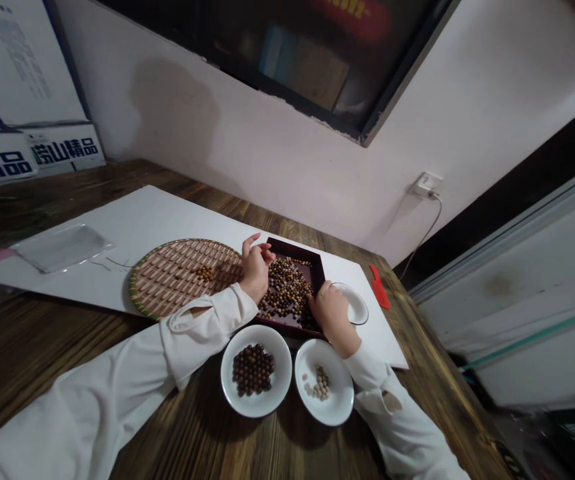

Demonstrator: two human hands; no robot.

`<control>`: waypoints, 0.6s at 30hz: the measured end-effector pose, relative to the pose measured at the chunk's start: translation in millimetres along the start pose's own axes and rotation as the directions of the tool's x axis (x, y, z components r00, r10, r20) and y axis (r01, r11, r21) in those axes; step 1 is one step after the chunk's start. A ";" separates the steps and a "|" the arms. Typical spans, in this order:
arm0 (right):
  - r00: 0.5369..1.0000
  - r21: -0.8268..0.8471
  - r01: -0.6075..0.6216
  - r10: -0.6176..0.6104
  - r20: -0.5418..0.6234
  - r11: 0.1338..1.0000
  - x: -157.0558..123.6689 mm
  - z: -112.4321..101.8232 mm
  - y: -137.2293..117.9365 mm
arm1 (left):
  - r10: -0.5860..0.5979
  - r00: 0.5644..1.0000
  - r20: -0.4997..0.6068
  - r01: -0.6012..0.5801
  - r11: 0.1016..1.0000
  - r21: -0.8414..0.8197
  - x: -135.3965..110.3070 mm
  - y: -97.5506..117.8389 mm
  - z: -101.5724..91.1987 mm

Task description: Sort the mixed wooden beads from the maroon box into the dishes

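My left hand (256, 268) hangs curled over the left rim of a dark wooden tray (296, 248), its fingertips bunched, and anything in them is hidden. My right hand (328, 311) presses down at the tray's near right corner, fingers among a heap of mixed brown and tan beads (287, 290). Below the tray sit two white bowls: one (227, 380) holds dark brown beads (253, 370), and the other (307, 393) holds pale beads (321, 383). A small white dish (353, 303) lies just beyond my right hand. A round woven bamboo tray (177, 280) with a small bead cluster (205, 273) lies left of my left hand.
A white board (132, 230) lies under the trays on a dark wooden table (67, 213). A clear plastic bag (62, 248) rests on the board's left part. A red plastic tool (379, 287) lies at the right. A wall socket (426, 185) trails a cable.
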State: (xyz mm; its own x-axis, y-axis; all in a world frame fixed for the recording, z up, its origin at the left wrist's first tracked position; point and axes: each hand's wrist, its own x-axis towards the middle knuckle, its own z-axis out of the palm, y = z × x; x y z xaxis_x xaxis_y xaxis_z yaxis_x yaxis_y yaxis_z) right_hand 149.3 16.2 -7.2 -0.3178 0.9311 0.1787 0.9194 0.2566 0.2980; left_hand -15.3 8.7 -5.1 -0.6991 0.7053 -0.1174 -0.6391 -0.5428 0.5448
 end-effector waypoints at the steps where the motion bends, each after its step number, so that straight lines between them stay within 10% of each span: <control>1: 1.000 -0.002 0.000 0.000 0.000 1.000 0.0 0.0 0.0 | -0.008 1.000 -0.010 0.008 1.000 -0.003 0.0 0.1 0.4; 18: 1.000 0.006 -0.001 0.001 0.011 1.000 0.2 0.2 -0.4 | -0.025 0.998 -0.051 0.025 1.000 0.004 -0.8 1.0 1.0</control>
State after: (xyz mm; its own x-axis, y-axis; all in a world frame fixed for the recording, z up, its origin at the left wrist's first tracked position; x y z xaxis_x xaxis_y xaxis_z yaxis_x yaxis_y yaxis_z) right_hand 148.8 16.3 -7.5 -0.3144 0.9342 0.1684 0.9211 0.2574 0.2920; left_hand -15.1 8.1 -3.6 -0.6986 0.6944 -0.1727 -0.6549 -0.5233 0.5452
